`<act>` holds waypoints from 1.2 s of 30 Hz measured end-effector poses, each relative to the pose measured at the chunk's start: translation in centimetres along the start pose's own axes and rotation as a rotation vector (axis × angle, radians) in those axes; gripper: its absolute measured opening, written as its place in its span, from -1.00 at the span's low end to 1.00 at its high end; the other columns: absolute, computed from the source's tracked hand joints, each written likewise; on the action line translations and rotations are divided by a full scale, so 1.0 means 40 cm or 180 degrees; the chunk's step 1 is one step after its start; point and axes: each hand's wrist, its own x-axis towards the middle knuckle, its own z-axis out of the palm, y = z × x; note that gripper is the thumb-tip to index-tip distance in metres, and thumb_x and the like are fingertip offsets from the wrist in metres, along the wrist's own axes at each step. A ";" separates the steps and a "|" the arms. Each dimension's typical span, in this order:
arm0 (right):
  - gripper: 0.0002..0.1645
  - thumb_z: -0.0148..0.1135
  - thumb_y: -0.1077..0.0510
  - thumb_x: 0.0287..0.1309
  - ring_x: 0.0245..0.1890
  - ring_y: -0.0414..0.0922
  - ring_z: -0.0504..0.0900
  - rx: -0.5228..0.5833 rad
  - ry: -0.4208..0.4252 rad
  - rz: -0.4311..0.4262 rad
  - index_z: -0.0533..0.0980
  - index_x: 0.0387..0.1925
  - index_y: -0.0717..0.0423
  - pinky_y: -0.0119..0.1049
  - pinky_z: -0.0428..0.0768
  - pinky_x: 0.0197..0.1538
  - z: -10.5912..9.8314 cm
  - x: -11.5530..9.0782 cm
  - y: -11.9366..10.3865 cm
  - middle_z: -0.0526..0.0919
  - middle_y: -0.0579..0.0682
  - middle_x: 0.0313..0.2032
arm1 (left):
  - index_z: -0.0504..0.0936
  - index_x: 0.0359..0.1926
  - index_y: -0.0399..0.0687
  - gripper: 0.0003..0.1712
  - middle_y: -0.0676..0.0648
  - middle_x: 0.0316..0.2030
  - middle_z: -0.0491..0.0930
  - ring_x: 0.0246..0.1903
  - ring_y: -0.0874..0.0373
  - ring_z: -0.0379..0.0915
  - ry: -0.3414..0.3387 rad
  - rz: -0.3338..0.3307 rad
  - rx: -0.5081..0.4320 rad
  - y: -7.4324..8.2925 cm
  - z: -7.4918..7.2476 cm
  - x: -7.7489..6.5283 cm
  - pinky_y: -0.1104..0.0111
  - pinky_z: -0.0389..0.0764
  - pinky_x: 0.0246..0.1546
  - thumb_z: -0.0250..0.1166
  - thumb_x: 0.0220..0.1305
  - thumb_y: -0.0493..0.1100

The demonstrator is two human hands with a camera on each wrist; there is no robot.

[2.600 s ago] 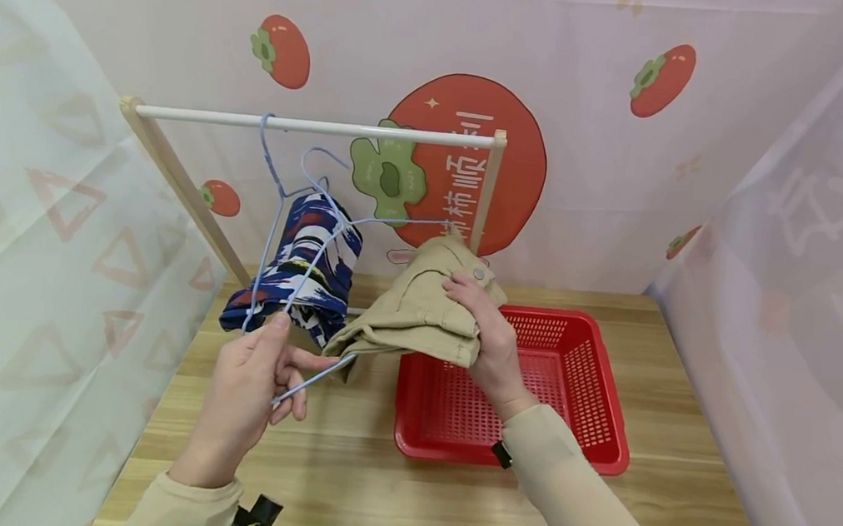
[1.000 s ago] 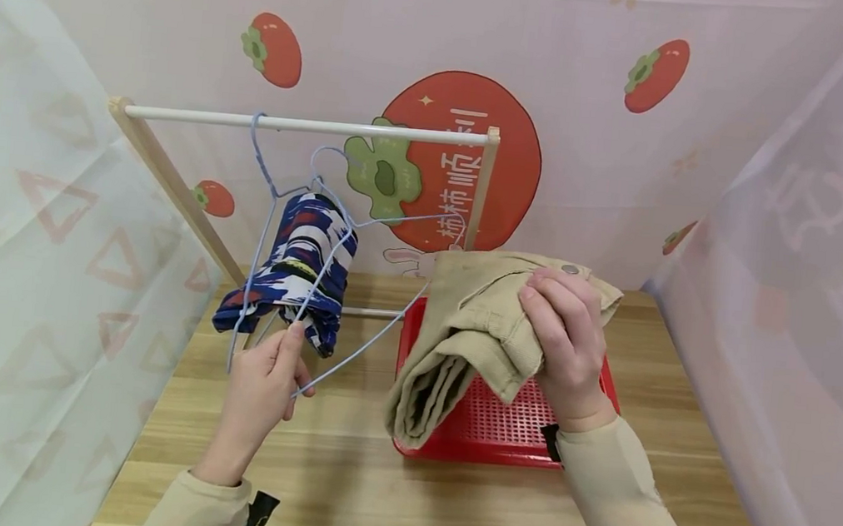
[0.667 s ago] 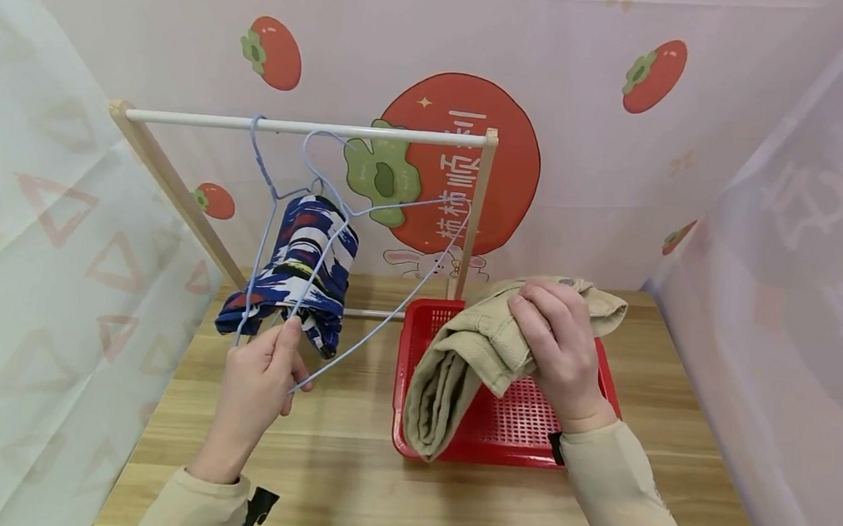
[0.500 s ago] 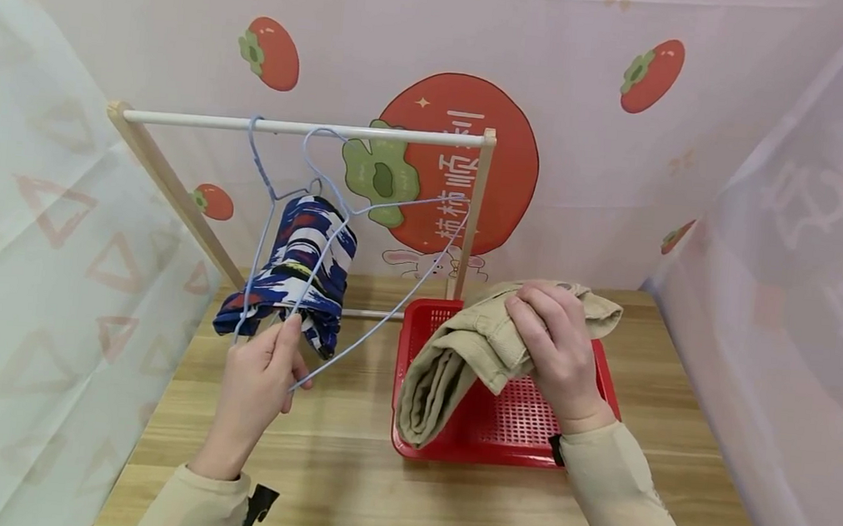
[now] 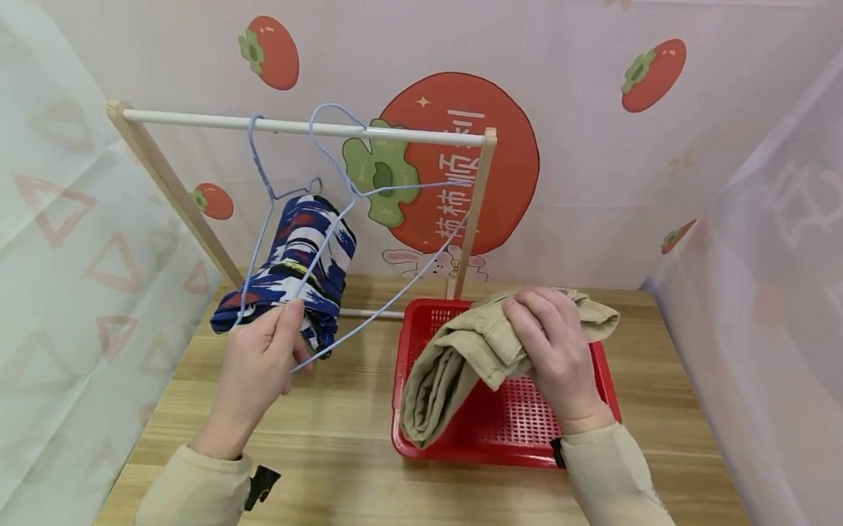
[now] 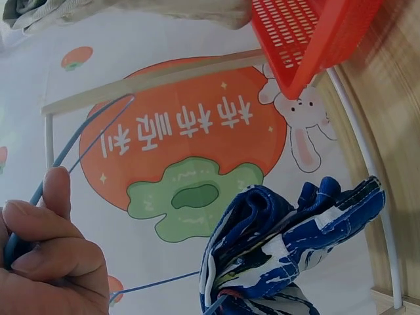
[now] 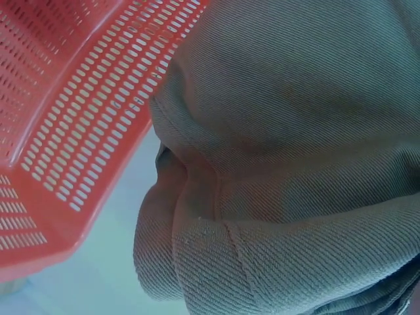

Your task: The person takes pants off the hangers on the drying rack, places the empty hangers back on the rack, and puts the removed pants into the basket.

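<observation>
My left hand (image 5: 254, 365) pinches the lower left corner of a light-blue wire hanger (image 5: 356, 193), also seen in the left wrist view as a blue wire (image 6: 72, 141). The hanger's frame has no garment on it; its hook overlaps the white rail (image 5: 193, 119), and I cannot tell whether it hangs there. My right hand (image 5: 553, 350) grips folded khaki pants (image 5: 450, 366) over the red basket (image 5: 611, 397). Their cloth (image 7: 295, 144) fills most of the right wrist view. A folded blue, white and red patterned garment (image 5: 303, 244) hangs on a second blue hanger (image 5: 259, 157).
The rack's wooden side posts (image 5: 179, 192) stand on a wooden table (image 5: 341, 498). A lower bar (image 5: 372, 315) runs between them near the tabletop. Printed cloth walls (image 5: 569, 209) enclose the back and both sides.
The khaki pants have come off the hanger and moved right, over the basket, in my right hand. The hanger in my left hand has since risen, its hook now reaching above the rail.
</observation>
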 end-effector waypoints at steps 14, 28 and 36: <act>-0.75 0.03 0.32 0.51 -0.03 0.17 0.61 0.0210 -0.0571 0.0167 0.61 0.01 0.25 0.00 0.55 0.12 -0.003 -0.010 0.028 0.65 0.18 -0.08 | 0.56 -0.60 -0.10 -0.31 -0.02 -0.76 0.56 -0.92 0.13 0.35 -0.0100 -0.0379 0.0308 -0.040 0.011 0.032 0.33 0.33 -0.82 -0.02 0.59 0.22; -0.74 0.06 0.28 0.50 0.06 0.10 0.59 0.0475 -0.1165 0.0148 0.59 0.09 0.19 0.01 0.57 0.17 -0.002 0.001 0.046 0.64 0.12 0.01 | 0.58 -0.33 -0.15 -0.25 -0.05 -0.46 0.72 -0.70 -0.13 0.56 -0.0588 -0.1121 -0.0114 -0.082 0.018 -0.008 0.28 0.50 -0.69 -0.04 0.48 0.44; -0.44 0.37 0.50 0.09 0.11 0.05 0.56 0.0587 -0.1371 0.0234 0.56 0.13 0.13 -0.01 0.57 0.19 -0.003 0.019 0.051 0.62 0.07 0.05 | 0.49 0.00 -0.11 -0.54 -0.07 -0.33 0.75 -0.69 -0.14 0.58 -0.0496 -0.1200 -0.0558 -0.125 0.042 -0.050 0.29 0.49 -0.74 0.11 0.54 0.22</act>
